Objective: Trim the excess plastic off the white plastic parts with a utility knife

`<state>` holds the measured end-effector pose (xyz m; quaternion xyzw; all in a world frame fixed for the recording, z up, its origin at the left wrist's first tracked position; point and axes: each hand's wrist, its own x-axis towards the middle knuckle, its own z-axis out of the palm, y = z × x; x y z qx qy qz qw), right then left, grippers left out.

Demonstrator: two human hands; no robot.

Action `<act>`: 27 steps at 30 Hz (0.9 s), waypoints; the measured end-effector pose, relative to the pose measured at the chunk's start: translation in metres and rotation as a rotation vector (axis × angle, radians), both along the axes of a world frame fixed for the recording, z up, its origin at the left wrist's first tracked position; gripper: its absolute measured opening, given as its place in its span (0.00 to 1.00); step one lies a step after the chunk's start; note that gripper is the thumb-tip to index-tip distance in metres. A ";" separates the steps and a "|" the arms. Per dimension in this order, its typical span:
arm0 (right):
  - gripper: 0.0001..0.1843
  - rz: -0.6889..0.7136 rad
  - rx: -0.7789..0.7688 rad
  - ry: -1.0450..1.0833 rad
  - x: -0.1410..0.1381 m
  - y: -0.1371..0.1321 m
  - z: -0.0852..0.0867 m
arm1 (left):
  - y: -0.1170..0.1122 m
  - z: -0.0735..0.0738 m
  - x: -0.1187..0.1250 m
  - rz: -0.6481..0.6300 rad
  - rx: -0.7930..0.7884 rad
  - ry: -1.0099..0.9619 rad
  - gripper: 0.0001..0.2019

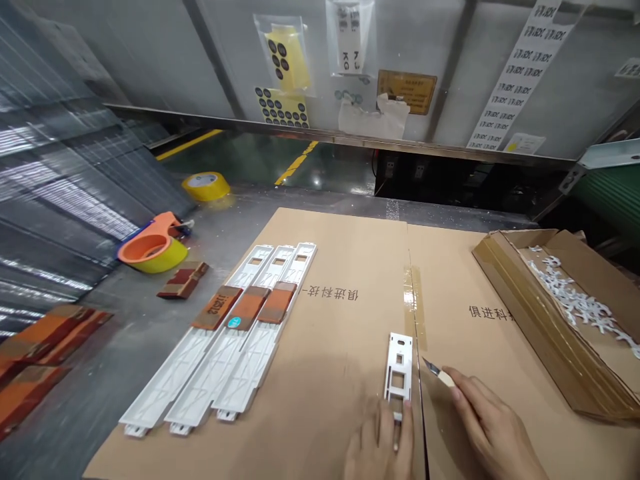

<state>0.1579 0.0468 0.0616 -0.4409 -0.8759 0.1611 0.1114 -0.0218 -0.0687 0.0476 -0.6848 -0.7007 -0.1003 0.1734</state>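
Note:
My right hand [493,423] grips a small craft knife [441,375] with a pale handle, its blade pointing up and left. Just left of the blade, a narrow white plastic bracket [400,357] with several square cut-outs lies on the cardboard. The fingers of my left hand [383,440] hold its near end, partly hiding it. Farther left, three long white plastic strips [237,383] lie side by side at a slant. Across each strip rests a reddish-brown block [216,308]; one block carries handwriting, another a round blue sticker.
An open carton [520,327] at the right holds many small white plastic pieces [570,293]. More reddish-brown blocks [45,347], an orange tape dispenser [153,250] and a yellow tape roll [206,186] sit at the left. Cardboard [330,353] covers the work surface, with a seam beside the bracket.

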 end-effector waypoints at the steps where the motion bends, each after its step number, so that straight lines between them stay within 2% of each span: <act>1: 0.16 0.007 0.025 -0.022 -0.004 0.002 0.001 | 0.007 0.002 -0.005 -0.045 0.004 -0.036 0.29; 3: 0.16 0.008 0.095 -0.058 -0.013 0.005 0.004 | 0.018 0.000 -0.011 -0.128 0.038 -0.085 0.34; 5: 0.16 0.025 0.177 -0.086 -0.021 0.008 0.007 | 0.024 -0.009 -0.011 -0.168 0.069 -0.108 0.35; 8: 0.17 0.071 0.260 -0.138 -0.031 0.012 0.010 | 0.024 -0.027 -0.001 -0.139 0.079 -0.140 0.30; 11: 0.17 0.116 0.286 -0.195 -0.033 0.015 0.010 | 0.023 -0.037 0.007 -0.108 0.138 -0.182 0.24; 15: 0.16 0.183 0.271 -0.244 -0.031 0.020 0.009 | 0.027 -0.036 0.010 -0.095 0.228 -0.201 0.24; 27: 0.17 0.219 0.199 -0.294 -0.030 0.022 0.005 | 0.031 -0.033 0.010 -0.074 0.256 -0.179 0.21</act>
